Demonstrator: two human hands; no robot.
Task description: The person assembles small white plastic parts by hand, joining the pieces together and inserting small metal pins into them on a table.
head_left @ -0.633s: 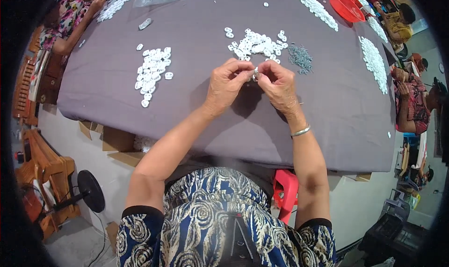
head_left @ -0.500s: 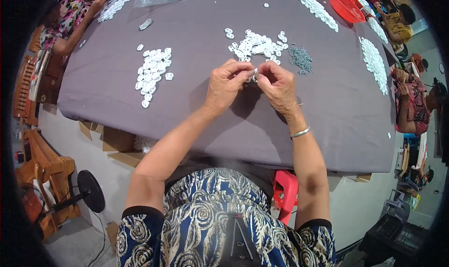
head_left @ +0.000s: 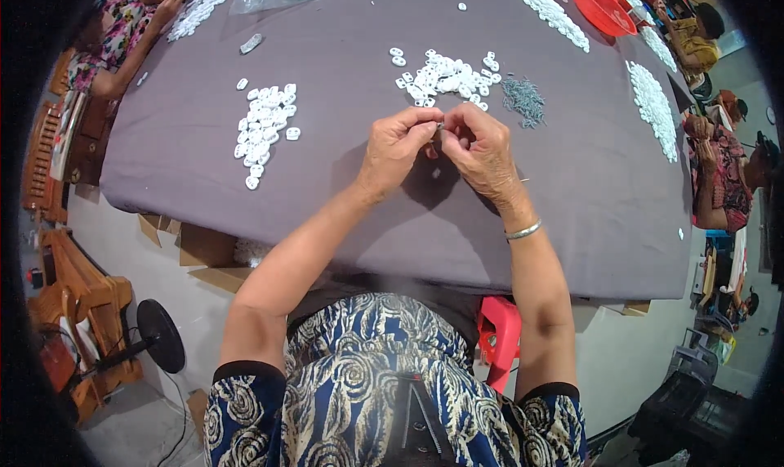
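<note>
Pinching small white part [head_left: 439, 127] between both hands

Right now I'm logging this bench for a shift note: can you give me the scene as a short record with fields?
Left hand: pinches a small part at the fingertips
Right hand: meets the left on the same part
Bracelet: on the right wrist
Table: grey cloth cover
White pieces: left pile; middle pile
Grey bits: small heap right of the middle pile
Red basin: far right
</note>
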